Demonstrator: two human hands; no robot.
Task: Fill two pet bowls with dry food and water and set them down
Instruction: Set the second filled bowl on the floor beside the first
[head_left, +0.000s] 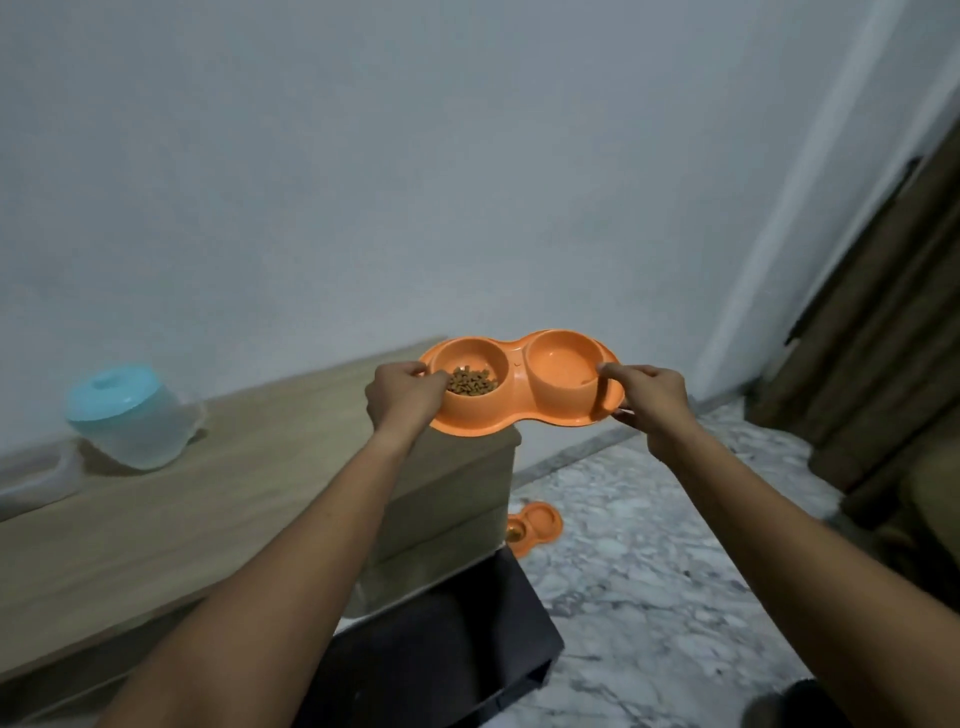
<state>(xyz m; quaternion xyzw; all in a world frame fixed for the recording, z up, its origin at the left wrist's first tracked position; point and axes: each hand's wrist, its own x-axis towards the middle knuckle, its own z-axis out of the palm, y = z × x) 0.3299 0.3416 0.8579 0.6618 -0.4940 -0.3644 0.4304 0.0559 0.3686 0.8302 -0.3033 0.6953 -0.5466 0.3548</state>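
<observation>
- On the head view I have two bare forearms reaching forward. Between them is an orange plastic double pet bowl (519, 376), a figure-eight dish with two round wells, held up in the air off any surface.
- The left hand (402, 397) grips the dish's left end. Its thumb lies over the rim beside the left well, and the other fingers curl underneath, mostly hidden from me.
- The right hand (649, 397) pinches the right end. Its thumb sits on top of the rim by the right well and its fingers curl under the edge, with one fingertip showing below it.
- The left well holds a small heap of brown dry kibble (471, 382). The right well looks smooth and orange, and I cannot tell whether there is water in it.
- The dish hangs over the far right corner of a pale wooden cabinet top (208, 493), with its right half out past the edge above the floor.
- Well to the left on that cabinet top stands a clear plastic tub with a light-blue lid (130, 415), close to the white wall (363, 156).
- On the grey-veined marble floor (649, 571), just beside the cabinet's end, lies a second orange double bowl (537, 525), partly hidden by the cabinet. Something brownish sits in its left well.
- A black flat-topped box (441, 649) stands below the cabinet's near side, and a brown curtain (883, 338) hangs at the right.
</observation>
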